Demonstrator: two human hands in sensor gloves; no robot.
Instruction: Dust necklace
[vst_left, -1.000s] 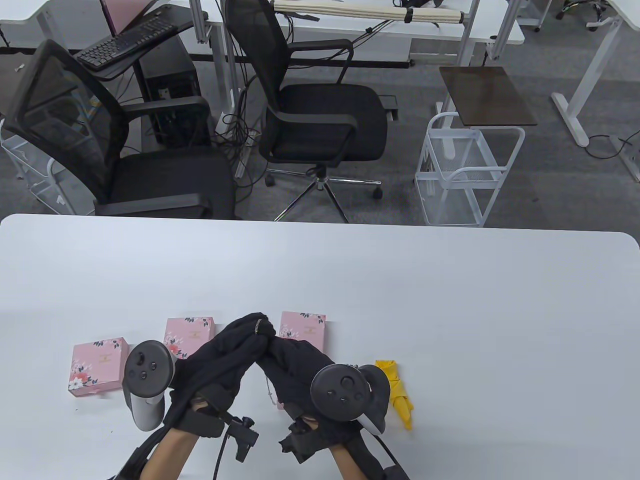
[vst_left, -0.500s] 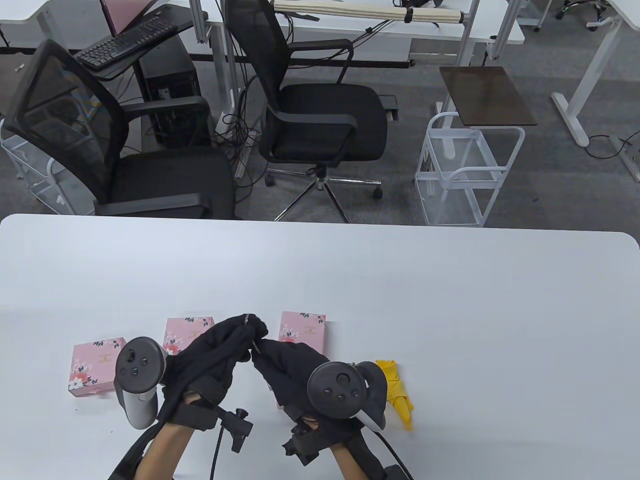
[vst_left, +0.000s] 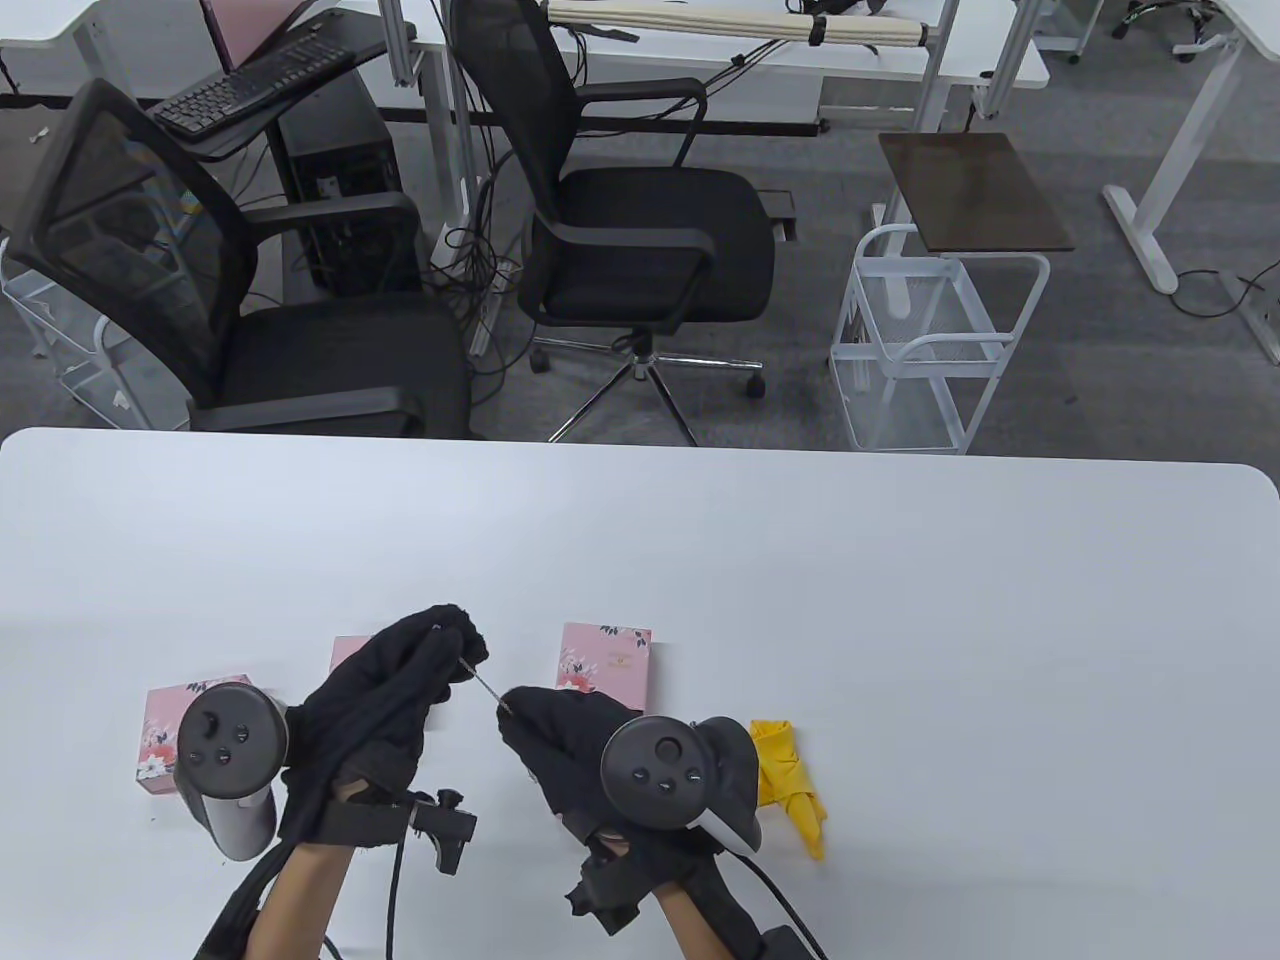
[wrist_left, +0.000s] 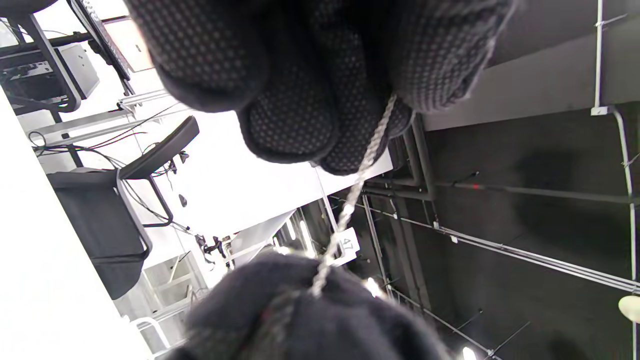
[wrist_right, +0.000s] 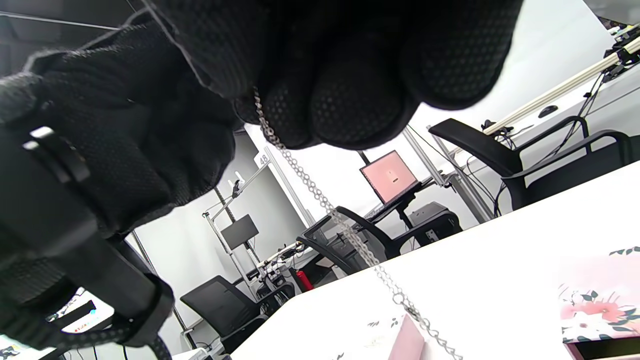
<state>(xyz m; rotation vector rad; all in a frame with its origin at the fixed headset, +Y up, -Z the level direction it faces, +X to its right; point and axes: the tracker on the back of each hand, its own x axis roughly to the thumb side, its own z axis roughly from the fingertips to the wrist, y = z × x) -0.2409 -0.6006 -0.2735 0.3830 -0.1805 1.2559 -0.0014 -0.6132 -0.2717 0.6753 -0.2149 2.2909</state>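
Our left hand (vst_left: 400, 680) and right hand (vst_left: 560, 730) pinch the thin silver chain necklace (vst_left: 487, 688) taut; we should hold it steady for wiping.

Both hands (vst_left: 400, 690) (vst_left: 560, 740) raised, fingertips pinched, slightly apart.

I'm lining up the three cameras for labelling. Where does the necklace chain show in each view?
Table view: the necklace chain is a short taut strand between the left hand and right hand.
Left wrist view: it runs from the left fingertips down to the other glove.
Right wrist view: it hangs diagonally from the right fingertips toward the table.
Shared landmark: the black office chair.
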